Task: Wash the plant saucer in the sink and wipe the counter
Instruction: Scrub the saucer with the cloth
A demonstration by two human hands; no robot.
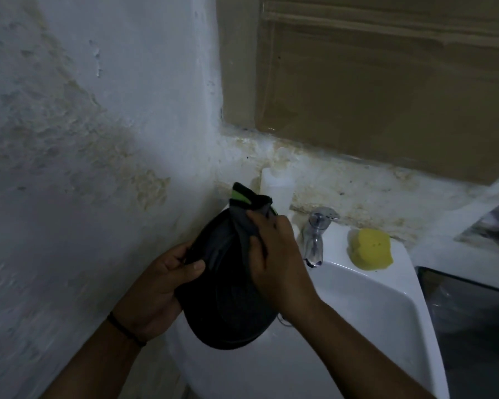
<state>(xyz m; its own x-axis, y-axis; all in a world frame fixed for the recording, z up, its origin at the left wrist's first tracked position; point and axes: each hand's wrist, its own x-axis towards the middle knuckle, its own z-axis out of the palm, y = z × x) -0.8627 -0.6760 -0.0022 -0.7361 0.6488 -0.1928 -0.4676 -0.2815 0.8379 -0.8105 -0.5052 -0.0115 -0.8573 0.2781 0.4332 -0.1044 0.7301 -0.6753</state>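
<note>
I have the dark round saucer (228,312) held up over the near left corner of the white sink (366,306), tilted with its face toward me. My left hand (159,286) grips its left rim, thumb over the front and fingers behind. My right hand (274,254) is closed on a dark grey cloth (248,214) with a green stripe, pressing it against the saucer's far upper edge. A chrome tap (314,234) stands just right of my right hand, and a yellow sponge (370,249) rests on the sink's far ledge, farther right. A white bottle (277,188) stands behind the cloth against the stained wall (84,139). I wear a black band (124,329) on my left wrist
</note>
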